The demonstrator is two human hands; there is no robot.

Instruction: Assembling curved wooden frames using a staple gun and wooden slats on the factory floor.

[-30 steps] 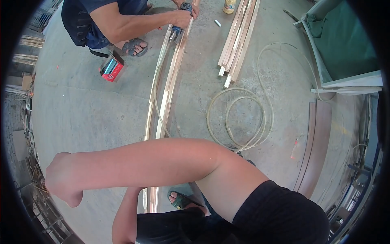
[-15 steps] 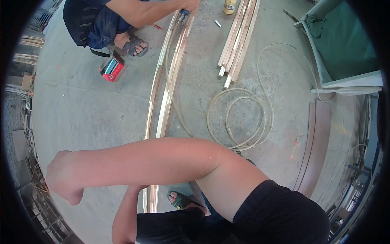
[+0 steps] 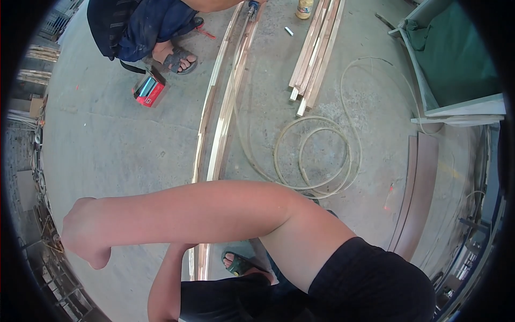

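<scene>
The pair of long pale wooden strips (image 3: 217, 134) lies on the grey concrete floor (image 3: 107, 150). It runs from the top centre of the frame down to the lower centre, where it passes under the person's arms.

The right hand (image 3: 80, 236) hangs at the left of the frame, well away from the strips. Its fingers are curled together and nothing shows in them. The left forearm (image 3: 166, 279) rises from the lower edge just beside the near end of the strips. Its hand is hidden behind the right arm, so its fingers cannot be told.

At the top, a crouching co-worker (image 3: 139, 27) has a hand at the far end of the strips. Judging from this, the near end is best held flat and steady, with both strips kept aligned and clear of the coiled pale hose (image 3: 316, 155) to their right.

A small red and black box-shaped package (image 3: 149, 91) lies on the floor at the upper left, near the co-worker's sandal. A yellow bottle (image 3: 304, 7) stands at the top edge, beside a bundle of short wooden battens (image 3: 314, 53).
</scene>
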